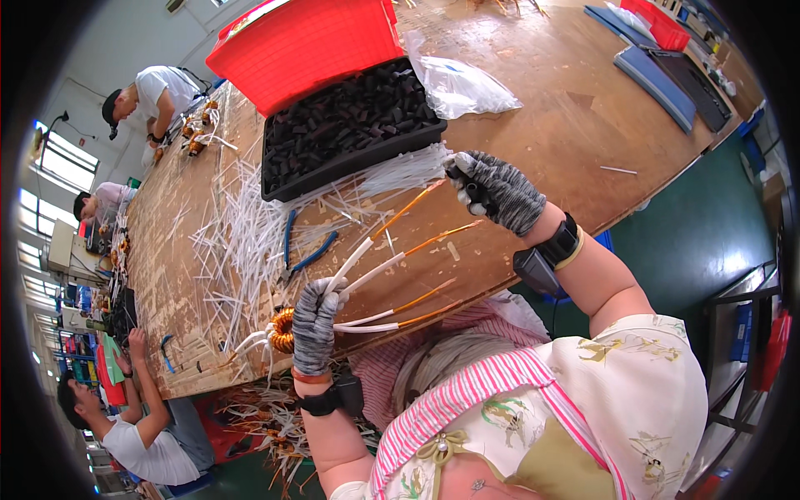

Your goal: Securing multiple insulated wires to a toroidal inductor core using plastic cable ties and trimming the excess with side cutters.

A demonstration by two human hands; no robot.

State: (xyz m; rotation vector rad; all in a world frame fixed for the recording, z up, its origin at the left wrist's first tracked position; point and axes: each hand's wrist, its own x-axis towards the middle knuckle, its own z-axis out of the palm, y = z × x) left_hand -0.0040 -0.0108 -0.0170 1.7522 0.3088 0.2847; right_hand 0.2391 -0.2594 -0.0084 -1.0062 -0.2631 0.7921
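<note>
My left hand [313, 327], in a grey knitted glove, is closed around the white-sleeved leads [371, 271] of a copper-wound ring coil [282, 330]. The coil sits beside that hand at the table's near edge. Several leads fan out to the right, with bare copper-coloured ends [421, 202] beyond the white sleeves. My right hand [502, 193], gloved too, is closed on several short black tubes [472, 188]. Its fingertips are right by the end of the uppermost lead; whether a tube touches that end is too small to tell.
A black tray [350, 125] full of short black pieces stands ahead, a red bin [308, 54] behind it. White sleeves [237, 242] lie scattered left of blue-handled pliers [302, 250]. A plastic bag [462, 87] lies beside the tray. Co-workers [154, 450] are along the left side.
</note>
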